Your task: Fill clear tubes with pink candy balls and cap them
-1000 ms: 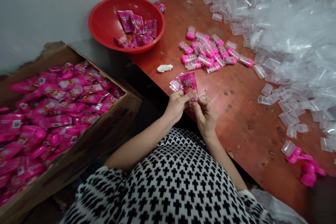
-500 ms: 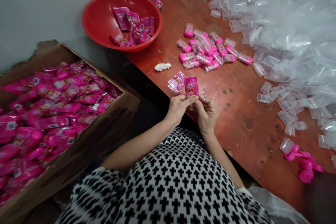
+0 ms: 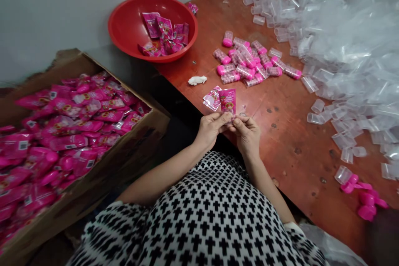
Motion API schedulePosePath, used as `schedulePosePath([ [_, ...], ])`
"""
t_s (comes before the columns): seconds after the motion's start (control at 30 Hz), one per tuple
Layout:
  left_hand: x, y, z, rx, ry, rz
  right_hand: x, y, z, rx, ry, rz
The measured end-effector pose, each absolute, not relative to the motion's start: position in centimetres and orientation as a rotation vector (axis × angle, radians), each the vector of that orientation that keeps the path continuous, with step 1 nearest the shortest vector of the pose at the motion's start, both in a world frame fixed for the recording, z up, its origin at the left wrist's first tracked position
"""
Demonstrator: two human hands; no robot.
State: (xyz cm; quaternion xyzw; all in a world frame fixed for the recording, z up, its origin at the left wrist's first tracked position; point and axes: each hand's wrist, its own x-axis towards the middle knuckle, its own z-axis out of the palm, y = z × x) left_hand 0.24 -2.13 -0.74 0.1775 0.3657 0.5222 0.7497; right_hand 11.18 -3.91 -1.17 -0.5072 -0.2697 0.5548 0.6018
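A small pink printed packet stands upright above my fingertips, pinched at its lower edge. My left hand grips it with thumb and fingers on the left, and my right hand pinches the same edge on the right. The two hands nearly touch over the table's front edge. Just behind the held packet, flat pink-and-white packets lie on the wood. Farther back is a heap of clear tubes with pink caps, filled with small pink balls.
A red bowl with pink packets sits at the back left corner. Left of me stands a cardboard box full of filled pink packets. Clear empty tubes pile up across the right of the table. Pink caps lie near right.
The view has shifted slightly, so the surroundings sit a little farther right. Both hands keep hold of the packet, whose printed face is turned a little differently.
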Motion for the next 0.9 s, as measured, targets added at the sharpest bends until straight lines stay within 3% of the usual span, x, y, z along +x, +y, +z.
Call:
schedulePosePath([
  [0.63, -2.2, -2.6, -1.0, 0.287, 0.736, 1.228, 7.9, -3.5, -1.0, -1.32, -0.931, 0.997],
  [0.9, -3.9, -3.5, -1.9, 0.295, 0.765, 1.215, 5.7, -1.8, -1.4, -1.199, -0.848, 1.101],
])
